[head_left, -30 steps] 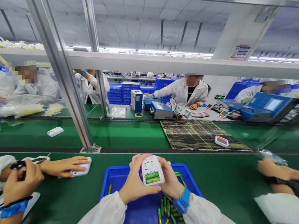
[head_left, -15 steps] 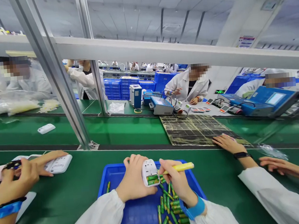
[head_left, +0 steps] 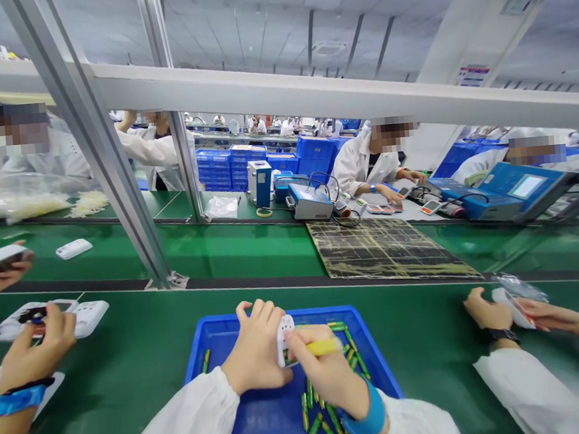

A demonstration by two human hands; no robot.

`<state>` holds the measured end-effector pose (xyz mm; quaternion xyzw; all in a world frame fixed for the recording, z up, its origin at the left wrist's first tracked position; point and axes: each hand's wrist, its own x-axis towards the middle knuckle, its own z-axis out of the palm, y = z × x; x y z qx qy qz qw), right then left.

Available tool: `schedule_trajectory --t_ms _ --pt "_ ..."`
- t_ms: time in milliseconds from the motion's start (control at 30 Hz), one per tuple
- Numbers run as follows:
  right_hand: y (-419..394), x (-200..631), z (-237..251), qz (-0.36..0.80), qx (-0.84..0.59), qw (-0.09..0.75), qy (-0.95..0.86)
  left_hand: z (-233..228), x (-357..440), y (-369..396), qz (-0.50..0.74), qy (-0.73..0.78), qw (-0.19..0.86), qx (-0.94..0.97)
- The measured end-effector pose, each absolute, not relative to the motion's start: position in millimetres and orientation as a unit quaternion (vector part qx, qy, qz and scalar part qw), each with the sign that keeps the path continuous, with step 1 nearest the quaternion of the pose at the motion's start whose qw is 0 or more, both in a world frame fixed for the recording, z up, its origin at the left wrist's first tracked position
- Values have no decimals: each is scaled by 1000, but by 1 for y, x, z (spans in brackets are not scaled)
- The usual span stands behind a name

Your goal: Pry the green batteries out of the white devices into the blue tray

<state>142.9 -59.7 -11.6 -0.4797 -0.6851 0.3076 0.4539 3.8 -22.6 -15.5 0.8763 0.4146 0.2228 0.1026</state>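
The left hand (head_left: 254, 353) is wrapped around a small white device (head_left: 283, 336), fingers curled over its top, while the right hand (head_left: 326, 374) pinches a yellow stick (head_left: 324, 347) against the device's face. Both hover over the blue tray (head_left: 220, 356) of green batteries (head_left: 331, 428) on the green belt (head_left: 130, 363); co-workers' hands work to either side

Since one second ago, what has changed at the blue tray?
The right hand picked up a yellow stick and brought it across the white device, which has turned edge-on and sunk toward the blue tray. The left hand kept its grip; the green batteries stayed in the tray.
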Motion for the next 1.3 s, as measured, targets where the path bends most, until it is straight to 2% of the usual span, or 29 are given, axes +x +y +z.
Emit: schedule_trajectory --t_ms 133,267,333,467,533,733,933,1100,1200,1300 --pt "-61 138 -13 168 -517 376 -750 -23 12 -28 194 411 31 890" --pt "-47 150 -17 156 -600 369 -692 -22 12 -29 205 448 49 869" --pt "-43 158 -17 207 -609 392 -658 -20 9 -27 219 476 72 849" --pt "-45 162 -15 376 -542 512 -550 -18 3 -20 238 491 116 830" --pt "-46 161 -15 421 -517 554 -499 -18 3 -17 258 492 136 820" --pt "-41 163 -15 466 -502 601 -412 -19 3 -17 304 494 189 792" --pt "-41 162 -14 493 -484 603 -397 -18 3 -21 330 481 204 786" --pt "-33 162 -23 572 -389 687 -224 -20 6 -23 373 502 236 744" --pt "-29 161 -26 687 -337 631 -127 -23 10 -24 349 497 186 773" --pt "-29 160 -26 758 -299 571 -101 -27 15 -26 271 461 127 836"
